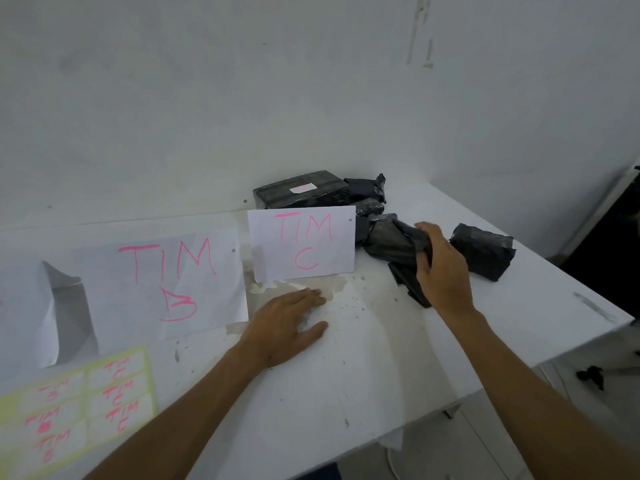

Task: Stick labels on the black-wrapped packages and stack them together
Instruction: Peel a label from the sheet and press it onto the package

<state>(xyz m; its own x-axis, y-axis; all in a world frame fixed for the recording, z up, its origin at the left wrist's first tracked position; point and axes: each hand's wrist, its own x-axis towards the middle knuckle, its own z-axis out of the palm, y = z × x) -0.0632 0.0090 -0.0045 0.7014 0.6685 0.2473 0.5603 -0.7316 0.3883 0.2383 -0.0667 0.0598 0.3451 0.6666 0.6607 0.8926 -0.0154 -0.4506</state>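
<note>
My right hand [441, 268] grips a black-wrapped package [394, 244] lying on the white table [363, 375], fingers curled over its near end. Flat on the table in front of the "TIM C" sign rests my left hand [291, 323], fingers straight, holding nothing. A labelled black package [301, 190] sits at the back against the wall, with two more black packages [367, 192] beside it. Another black package [483, 251] lies just right of my right hand. A yellow sheet of labels [79, 407] marked "TIM B" and "TIM C" lies at the front left.
A paper sign "TIM C" [303, 242] stands upright mid-table and a sign "TIM B" [166, 282] stands to its left. The table's right edge [554, 355] drops to the floor, where a small black object [592, 375] lies.
</note>
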